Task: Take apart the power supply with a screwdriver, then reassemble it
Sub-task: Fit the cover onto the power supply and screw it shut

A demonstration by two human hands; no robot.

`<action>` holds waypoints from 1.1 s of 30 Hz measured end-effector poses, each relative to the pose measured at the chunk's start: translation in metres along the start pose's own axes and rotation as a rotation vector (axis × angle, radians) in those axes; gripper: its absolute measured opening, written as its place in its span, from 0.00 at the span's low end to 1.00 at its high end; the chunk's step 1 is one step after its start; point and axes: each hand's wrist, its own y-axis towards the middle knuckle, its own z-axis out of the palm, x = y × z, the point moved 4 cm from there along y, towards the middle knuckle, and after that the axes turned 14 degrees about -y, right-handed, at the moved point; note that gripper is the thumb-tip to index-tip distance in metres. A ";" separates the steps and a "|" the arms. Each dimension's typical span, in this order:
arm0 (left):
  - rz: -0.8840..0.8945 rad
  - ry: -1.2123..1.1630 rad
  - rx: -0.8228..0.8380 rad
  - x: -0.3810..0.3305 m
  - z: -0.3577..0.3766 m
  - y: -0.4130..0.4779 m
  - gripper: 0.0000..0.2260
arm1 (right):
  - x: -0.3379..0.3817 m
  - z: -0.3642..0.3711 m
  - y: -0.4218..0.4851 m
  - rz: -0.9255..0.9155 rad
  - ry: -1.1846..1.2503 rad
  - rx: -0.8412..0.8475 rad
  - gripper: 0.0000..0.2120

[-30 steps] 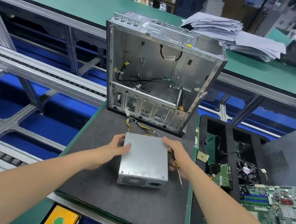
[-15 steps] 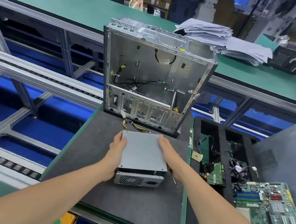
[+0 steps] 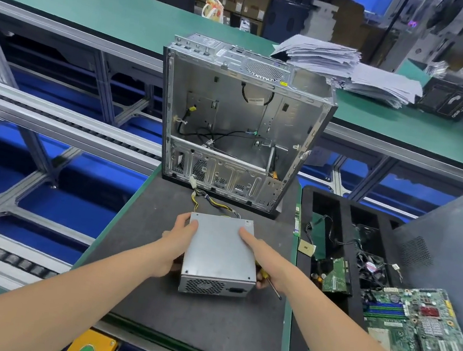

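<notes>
A silver power supply [image 3: 220, 254] sits on the dark mat [image 3: 201, 327], its fan grille facing me and its yellow and black cables [image 3: 214, 204] trailing toward the case. My left hand [image 3: 176, 246] grips its left side, thumb on the top plate. My right hand [image 3: 264, 258] lies along its right edge with a finger stretched over the top, and it also holds a yellow-handled screwdriver [image 3: 269, 284] whose shaft points toward me. The open, gutted computer case [image 3: 240, 128] stands upright just behind.
To the right, a black tray [image 3: 339, 209] holds small boards, a fan and cables; a motherboard [image 3: 422, 339] lies at its near end, beside a grey side panel [image 3: 452, 256]. A roller conveyor runs on the left. Paper stacks [image 3: 345, 69] lie on the far green bench. A yellow button box [image 3: 88, 349] is below.
Both hands have slid farther along the power supply's sides toward its far end, and the unit has shifted slightly. The camera has dipped and moved a little to the left.
</notes>
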 end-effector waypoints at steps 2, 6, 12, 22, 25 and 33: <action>-0.061 -0.013 0.026 0.001 -0.002 -0.001 0.13 | -0.002 -0.002 -0.001 0.008 -0.010 0.011 0.37; -0.105 -0.019 0.031 -0.004 0.002 -0.001 0.12 | -0.001 -0.005 -0.003 0.079 0.079 0.023 0.28; -0.088 -0.124 -0.041 -0.016 0.017 -0.002 0.11 | 0.006 -0.009 0.000 0.155 0.337 0.024 0.23; 0.046 0.160 -0.019 -0.022 0.002 -0.002 0.09 | 0.000 -0.001 0.002 0.059 0.282 0.028 0.21; 0.229 0.386 -0.069 -0.031 -0.006 0.006 0.08 | 0.008 -0.003 0.000 -0.102 0.183 -0.042 0.13; 0.135 0.080 -0.142 -0.035 0.011 0.024 0.12 | 0.028 -0.010 0.012 -0.312 0.067 -0.166 0.12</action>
